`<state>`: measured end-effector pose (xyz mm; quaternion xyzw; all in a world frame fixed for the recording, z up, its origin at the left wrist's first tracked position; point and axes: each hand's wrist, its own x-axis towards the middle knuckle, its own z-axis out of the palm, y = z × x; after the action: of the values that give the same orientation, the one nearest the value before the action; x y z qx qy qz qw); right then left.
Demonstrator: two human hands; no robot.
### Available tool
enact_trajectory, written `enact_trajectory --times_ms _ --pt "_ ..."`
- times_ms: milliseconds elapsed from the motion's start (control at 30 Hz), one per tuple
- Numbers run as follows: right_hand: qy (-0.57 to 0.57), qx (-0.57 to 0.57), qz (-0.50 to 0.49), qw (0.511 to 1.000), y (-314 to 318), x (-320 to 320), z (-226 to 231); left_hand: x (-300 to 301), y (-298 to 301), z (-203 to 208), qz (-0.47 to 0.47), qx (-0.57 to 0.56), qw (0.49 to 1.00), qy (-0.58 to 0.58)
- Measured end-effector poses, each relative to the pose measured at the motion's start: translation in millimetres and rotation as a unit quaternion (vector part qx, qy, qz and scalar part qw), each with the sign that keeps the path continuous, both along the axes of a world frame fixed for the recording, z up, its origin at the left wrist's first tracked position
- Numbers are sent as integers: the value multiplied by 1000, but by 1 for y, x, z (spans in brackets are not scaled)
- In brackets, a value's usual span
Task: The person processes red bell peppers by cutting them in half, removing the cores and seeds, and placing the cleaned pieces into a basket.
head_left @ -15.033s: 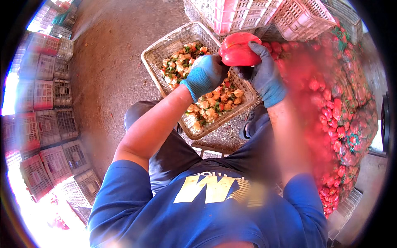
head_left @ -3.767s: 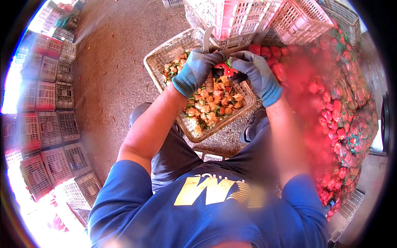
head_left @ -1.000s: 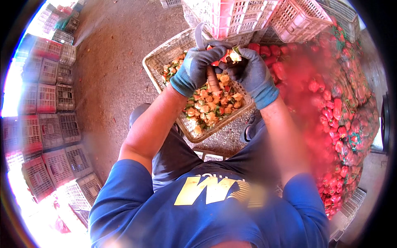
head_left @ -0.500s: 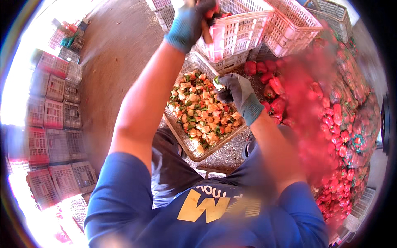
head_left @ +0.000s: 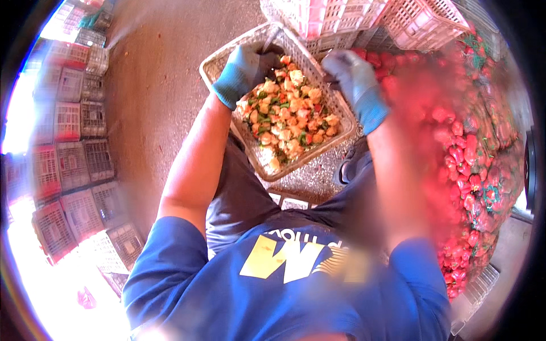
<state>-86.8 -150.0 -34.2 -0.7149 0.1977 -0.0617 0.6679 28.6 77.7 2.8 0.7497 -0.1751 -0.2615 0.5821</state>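
A shallow pale plastic crate (head_left: 250, 149) stands at a slant between my legs, holding a heap of cut pepper cores (head_left: 290, 116) with pale seeds, green stems and red bits. My gloved left hand (head_left: 253, 65) reaches over its left side into the far part. Those fingers are curled down beside the cores, and what they hold, if anything, is hidden. My gloved right hand (head_left: 350, 71) is at the crate's right long side, its fingers bent over the rim and seeming to grip it. Both gloves are grey-black with teal cuffs.
A large pile of red bell peppers (head_left: 469, 148) lies to the right, partly in net bags, with a lens smear blurring part of it. Pink-white plastic crates (head_left: 424, 23) stand beyond the shallow crate. Stacked crates (head_left: 68, 122) line the left side, across a brown floor (head_left: 151, 74).
My left hand came back from the far crates into the shallow crate. The right hand moved to its rim, and the green-and-white piece it held no longer shows. The view has shifted.
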Motion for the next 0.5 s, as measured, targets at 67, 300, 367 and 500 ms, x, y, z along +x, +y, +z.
enact_trajectory --times_ms 67,300,367,500 --pt "-70 34 -28 997 -12 1 2 -2 10 5 1 45 999 21" --pt "-121 66 -154 978 -33 -24 46 -14 66 31 -22 91 996 -10" --pt "-133 76 -177 972 -51 -30 49 -20 93 13 -4 141 990 -8" --pt "-141 154 -152 966 -92 -63 50 -43 114 4 -7 196 980 -16"
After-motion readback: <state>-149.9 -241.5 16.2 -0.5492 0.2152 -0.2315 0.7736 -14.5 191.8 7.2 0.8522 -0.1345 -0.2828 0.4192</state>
